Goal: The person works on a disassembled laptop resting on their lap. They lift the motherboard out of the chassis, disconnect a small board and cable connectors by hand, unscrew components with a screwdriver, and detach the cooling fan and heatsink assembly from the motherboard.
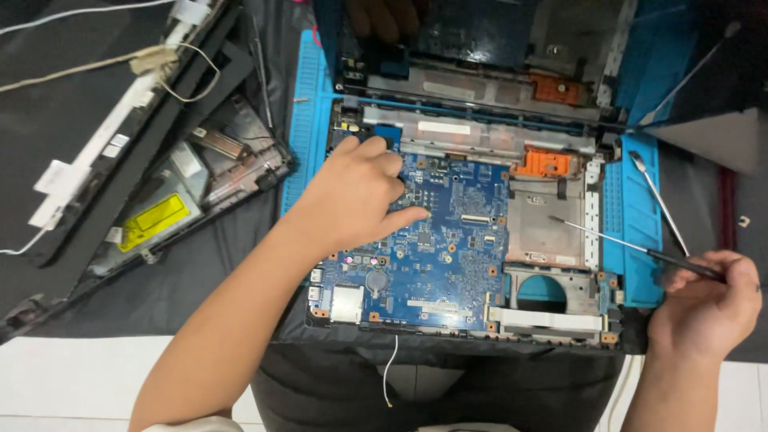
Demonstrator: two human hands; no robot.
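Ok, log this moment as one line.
left hand on blue motherboard | right hand holds screwdriver | blue mat underneath

1. The board (436, 240) lies in the laptop base (552, 232), filling its left half.
2. The left hand (352, 200) rests on the board's upper left part.
3. Right of the board, in the base, sits a metal bay (538, 232).
4. A screwdriver (632, 246) is held in the right hand (704, 308), well right of the board; its tip reaches over the bay.
5. A mat (632, 224) lies under the base, showing left and right of the board.
6. A spudger (658, 200) lies on the mat, right of the board.
7. A second chassis (480, 56) lies behind the board.
8. A lid assembly (136, 152) lies well left of the board.
9. A loose wire (390, 372) hangs in front of the board.
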